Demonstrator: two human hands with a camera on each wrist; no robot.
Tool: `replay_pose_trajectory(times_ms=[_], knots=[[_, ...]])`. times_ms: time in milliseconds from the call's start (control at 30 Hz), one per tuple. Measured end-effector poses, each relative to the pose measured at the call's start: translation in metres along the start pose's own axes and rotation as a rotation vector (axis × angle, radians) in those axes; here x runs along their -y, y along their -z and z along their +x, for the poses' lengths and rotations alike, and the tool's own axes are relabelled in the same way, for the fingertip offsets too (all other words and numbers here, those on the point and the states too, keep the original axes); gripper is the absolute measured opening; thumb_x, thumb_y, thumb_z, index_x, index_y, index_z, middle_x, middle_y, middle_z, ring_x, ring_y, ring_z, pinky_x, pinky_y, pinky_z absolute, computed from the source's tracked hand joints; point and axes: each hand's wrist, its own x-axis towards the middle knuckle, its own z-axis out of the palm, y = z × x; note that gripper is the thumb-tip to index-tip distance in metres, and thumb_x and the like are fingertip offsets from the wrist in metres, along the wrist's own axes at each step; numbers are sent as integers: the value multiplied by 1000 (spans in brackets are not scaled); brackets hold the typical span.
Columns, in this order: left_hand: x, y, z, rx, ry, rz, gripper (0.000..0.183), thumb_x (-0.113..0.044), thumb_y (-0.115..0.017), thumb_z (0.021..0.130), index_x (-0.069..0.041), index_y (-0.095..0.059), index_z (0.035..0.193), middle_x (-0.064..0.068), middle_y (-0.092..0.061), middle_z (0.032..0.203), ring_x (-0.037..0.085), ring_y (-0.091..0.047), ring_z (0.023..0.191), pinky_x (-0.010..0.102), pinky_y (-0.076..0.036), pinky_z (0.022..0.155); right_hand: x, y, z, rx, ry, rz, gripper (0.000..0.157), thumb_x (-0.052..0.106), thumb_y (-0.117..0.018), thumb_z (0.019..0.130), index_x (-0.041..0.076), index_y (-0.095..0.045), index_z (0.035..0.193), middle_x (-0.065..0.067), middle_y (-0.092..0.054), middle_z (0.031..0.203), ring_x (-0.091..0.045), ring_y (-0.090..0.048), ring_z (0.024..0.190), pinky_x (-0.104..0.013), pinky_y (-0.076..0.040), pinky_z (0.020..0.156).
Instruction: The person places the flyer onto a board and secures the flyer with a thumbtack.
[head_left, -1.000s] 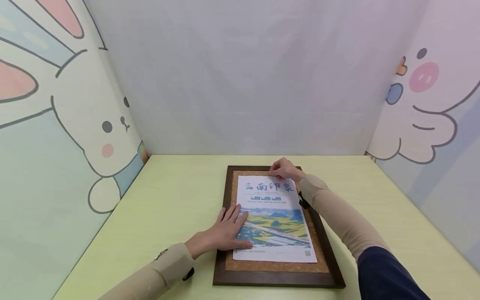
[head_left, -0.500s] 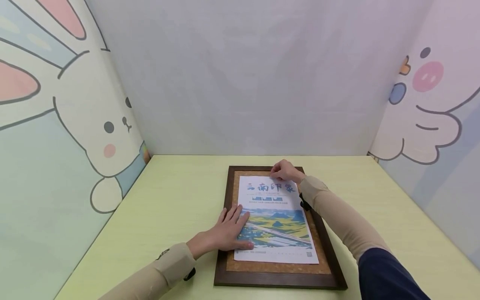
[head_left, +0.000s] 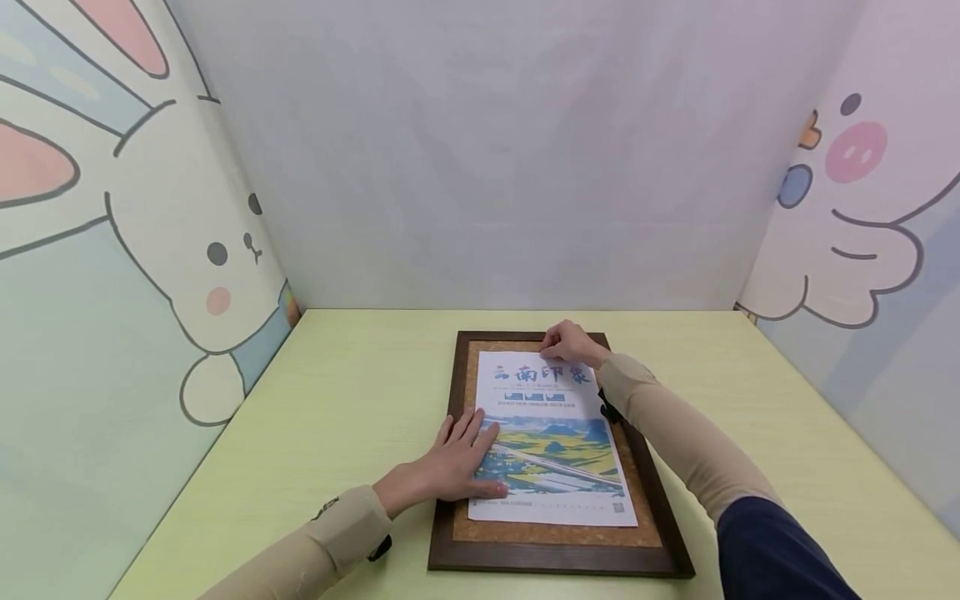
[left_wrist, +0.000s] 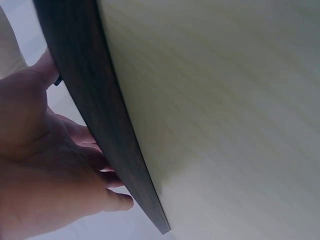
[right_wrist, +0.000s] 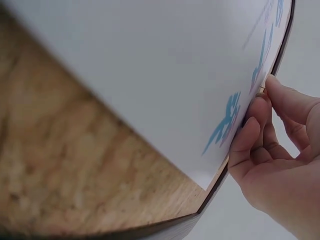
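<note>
A printed poster point(head_left: 540, 396) with blue lettering and a landscape picture lies on a cork board point(head_left: 555, 532) with a dark brown wooden frame point(head_left: 558, 558). My left hand point(head_left: 453, 467) rests with spread fingers on the poster's lower left edge, its wrist crossing the frame. At the top edge of the poster, my right hand point(head_left: 568, 342) pinches a tiny brass-coloured thumbtack point(right_wrist: 260, 94) between thumb and forefinger. The tack sits right at the paper's edge, mostly covered by the fingertips. In the left wrist view, the left hand point(left_wrist: 55, 155) shows behind the frame's side.
The board lies on a pale yellow-green table point(head_left: 337, 392). A grey-white wall point(head_left: 480, 167) rises behind it. Side panels carry a cartoon rabbit point(head_left: 187, 242) on the left and a cartoon bird point(head_left: 840, 208) on the right.
Both hands keep their places on the poster; only the head view has shifted slightly.
</note>
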Motion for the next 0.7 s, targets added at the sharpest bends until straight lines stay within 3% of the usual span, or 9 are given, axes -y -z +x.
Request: replay_pose_trajectory(times_ms=[433, 700], knots=[[-1, 3, -2, 8, 4, -13, 93, -61, -60, 85, -10, -24, 154, 19, -10, 162, 36, -6, 151, 60, -5, 118, -1, -1, -1, -23, -23, 13, 10, 13, -70, 88, 4, -73, 86, -10, -68, 84, -17, -58, 72, -24, -43, 64], [-1, 2, -1, 14, 2, -13, 93, -62, -59, 86, -10, -23, 154, 18, -9, 163, 36, -6, 151, 59, -5, 118, 3, -3, -1, -29, 11, -7, 10, 12, -70, 88, 3, -74, 87, -10, -69, 85, -17, -56, 74, -25, -43, 70]])
